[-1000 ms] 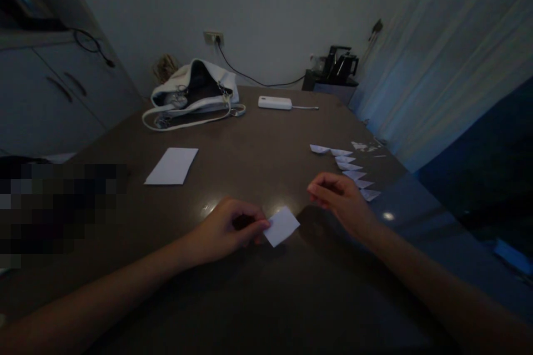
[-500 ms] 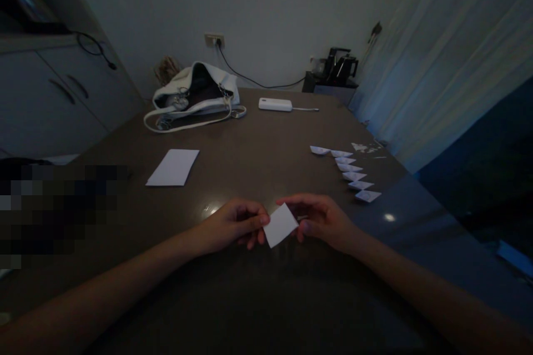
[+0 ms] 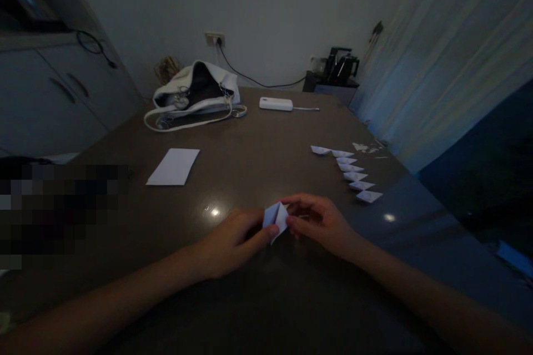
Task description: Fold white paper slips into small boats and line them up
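Note:
Between my two hands is a small folded piece of white paper [image 3: 272, 215], held above the near part of the table. A slanting fold edge runs across its face. My left hand [image 3: 245, 236] is closed on its left side, thumb on the front and the other fingers mostly hidden behind. Thumb and fingertips of my right hand [image 3: 318, 222] pinch the paper's right edge. Over to the right, several small folded paper boats [image 3: 353, 176] sit in a slanting row. A stack of white paper sheets [image 3: 174, 167] lies to the left.
A white handbag [image 3: 195, 97] stands at the far left of the table [image 3: 250, 155]. A white power bank [image 3: 276, 104] with a short cable lies at the back. Paper scraps [image 3: 366, 148] lie near the right edge, and a black kettle [image 3: 345, 68] stands beyond the far end.
The paper was a flat diamond; now it shows a raised fold and a slanted edge. My left thumb has moved onto its front, and my right fingers have come closer.

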The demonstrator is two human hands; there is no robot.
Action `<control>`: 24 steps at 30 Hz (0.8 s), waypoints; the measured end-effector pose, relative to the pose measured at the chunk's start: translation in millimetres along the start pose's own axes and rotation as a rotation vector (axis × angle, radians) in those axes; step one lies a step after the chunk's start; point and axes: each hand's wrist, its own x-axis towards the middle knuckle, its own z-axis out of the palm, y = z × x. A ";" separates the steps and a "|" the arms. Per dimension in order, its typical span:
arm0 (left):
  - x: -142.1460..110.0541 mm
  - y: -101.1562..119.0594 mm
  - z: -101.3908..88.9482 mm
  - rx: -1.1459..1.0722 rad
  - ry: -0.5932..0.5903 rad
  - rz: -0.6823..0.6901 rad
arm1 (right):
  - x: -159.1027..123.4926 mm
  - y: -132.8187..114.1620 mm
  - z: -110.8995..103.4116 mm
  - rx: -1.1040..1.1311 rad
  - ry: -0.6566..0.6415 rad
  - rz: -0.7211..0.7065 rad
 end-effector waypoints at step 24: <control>8.2 -18.5 7.1 0.246 0.235 -0.205 | 1.0 -0.1 -0.1 -0.879 0.057 -0.172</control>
